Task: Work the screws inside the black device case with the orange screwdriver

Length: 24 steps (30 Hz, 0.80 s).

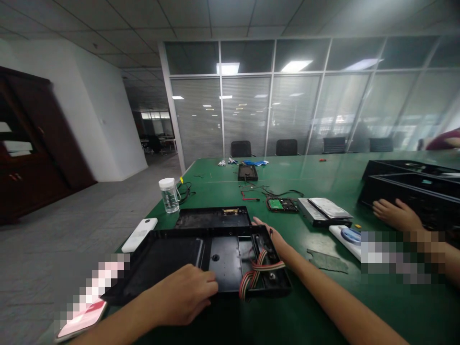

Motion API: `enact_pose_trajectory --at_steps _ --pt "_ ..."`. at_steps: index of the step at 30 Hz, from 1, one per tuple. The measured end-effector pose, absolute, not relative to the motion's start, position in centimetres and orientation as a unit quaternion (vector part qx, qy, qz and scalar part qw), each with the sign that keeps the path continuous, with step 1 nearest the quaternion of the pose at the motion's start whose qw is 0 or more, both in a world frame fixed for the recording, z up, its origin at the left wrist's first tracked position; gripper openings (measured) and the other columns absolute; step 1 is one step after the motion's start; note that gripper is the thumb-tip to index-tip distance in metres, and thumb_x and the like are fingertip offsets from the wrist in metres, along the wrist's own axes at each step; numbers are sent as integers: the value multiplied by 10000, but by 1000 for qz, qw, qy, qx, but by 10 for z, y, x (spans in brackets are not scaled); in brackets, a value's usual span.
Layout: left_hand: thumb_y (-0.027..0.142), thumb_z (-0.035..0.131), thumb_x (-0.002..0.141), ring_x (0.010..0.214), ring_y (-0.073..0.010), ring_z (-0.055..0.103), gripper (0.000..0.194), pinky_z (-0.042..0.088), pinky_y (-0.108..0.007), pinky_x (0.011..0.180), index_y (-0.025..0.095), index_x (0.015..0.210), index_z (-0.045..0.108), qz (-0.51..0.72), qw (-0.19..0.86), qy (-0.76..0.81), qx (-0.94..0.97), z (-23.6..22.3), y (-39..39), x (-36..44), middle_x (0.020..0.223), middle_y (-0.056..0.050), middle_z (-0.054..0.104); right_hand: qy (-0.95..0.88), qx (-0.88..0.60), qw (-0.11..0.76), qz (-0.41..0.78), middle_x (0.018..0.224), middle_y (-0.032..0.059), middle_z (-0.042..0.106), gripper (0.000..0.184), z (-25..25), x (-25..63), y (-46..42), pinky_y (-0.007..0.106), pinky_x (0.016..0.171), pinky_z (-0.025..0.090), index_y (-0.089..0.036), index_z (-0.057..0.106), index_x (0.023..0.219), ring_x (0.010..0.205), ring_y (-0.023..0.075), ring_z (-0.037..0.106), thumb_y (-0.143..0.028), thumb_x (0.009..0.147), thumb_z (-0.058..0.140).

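Note:
A shallow black casing (224,273) lies before me on the green table, its open side up. A striped ribbon cable (257,268) loops through its right end and hangs over the near rim. My left hand (187,290) is closed at the near rim, with bent fingers over the inner side and the thumb lower down. At the far right corner my right hand (271,235) grips the casing's wall; part of its fingers is hidden behind it. Just beyond sits a second black tray-like part (212,218).
A clear bottle (168,196), a white phone (140,235) and a pink phone (89,316) line the left edge. Right of centre lie a green circuit board (280,205) and a silver-topped drive (325,211). Another person's hand (397,215) rests on a large black case (417,191).

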State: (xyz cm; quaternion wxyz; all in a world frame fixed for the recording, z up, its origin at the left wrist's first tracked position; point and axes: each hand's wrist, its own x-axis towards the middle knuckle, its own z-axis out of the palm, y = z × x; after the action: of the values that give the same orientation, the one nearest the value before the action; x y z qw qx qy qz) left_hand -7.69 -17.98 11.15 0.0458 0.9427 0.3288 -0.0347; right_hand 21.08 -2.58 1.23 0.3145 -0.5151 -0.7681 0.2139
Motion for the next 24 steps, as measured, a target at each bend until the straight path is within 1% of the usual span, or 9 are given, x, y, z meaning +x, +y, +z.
enact_pose_trajectory --at_steps 3,6,8,11,14,16,17,20,24 --pt "215 511 820 793 -193 596 62 421 -294 661 221 879 531 -39 53 331 941 95 -182 -80 912 -40 605 -807 -553 201 62 1392 140 358 369 10 246 -8 346 931 352 -143 564 1125 1177 224 425 -81 772 477" --pt "194 531 791 797 -202 602 85 437 -302 672 219 871 546 -52 51 339 938 81 -178 -79 902 -38 614 -775 -621 112 -18 1214 164 529 256 7 281 5 326 841 381 -136 601 1002 1061 233 501 -108 815 428" --pt "190 543 776 800 -207 604 99 445 -307 681 220 869 564 -61 50 353 932 73 -173 -77 896 -36 620 -756 -645 114 -14 1042 152 614 223 6 295 8 311 774 393 -137 615 942 952 232 551 -169 843 418" --pt "252 594 752 807 -228 606 101 454 -311 677 216 846 603 -87 56 390 915 68 -158 -75 871 -45 632 -757 -639 140 5 918 99 645 287 4 292 6 271 708 396 -153 615 945 832 193 579 -249 889 351" --pt "426 616 740 729 -223 609 251 454 -286 604 219 882 632 -125 112 402 900 75 -127 -74 809 -47 636 -799 -562 208 56 894 66 649 297 3 269 -1 255 735 390 -159 624 945 829 170 573 -249 883 348" --pt "484 529 800 719 -194 603 315 457 -269 619 233 968 620 -103 144 375 910 80 -97 -73 829 -39 631 -826 -505 239 74 947 73 644 250 3 251 -8 259 789 374 -158 629 951 892 173 557 -210 840 411" --pt "443 478 847 775 -188 598 286 458 -272 688 228 976 615 -63 122 366 920 80 -81 -72 866 -43 626 -833 -493 241 74 968 76 640 240 4 243 -11 259 807 365 -160 629 956 917 173 550 -191 821 432" --pt "345 557 816 1037 -244 510 298 396 -332 889 190 1071 568 32 -15 395 918 70 -37 -68 1115 -108 535 -832 -503 225 65 951 72 645 232 6 229 -19 250 795 355 -171 630 945 918 171 552 -179 822 433" --pt "270 515 842 975 -228 555 514 436 -321 840 241 1325 339 16 -54 440 896 40 -8 -62 1185 -113 468 -833 -524 169 55 827 55 656 216 9 226 -25 238 714 343 -183 632 815 813 170 575 -247 853 429"
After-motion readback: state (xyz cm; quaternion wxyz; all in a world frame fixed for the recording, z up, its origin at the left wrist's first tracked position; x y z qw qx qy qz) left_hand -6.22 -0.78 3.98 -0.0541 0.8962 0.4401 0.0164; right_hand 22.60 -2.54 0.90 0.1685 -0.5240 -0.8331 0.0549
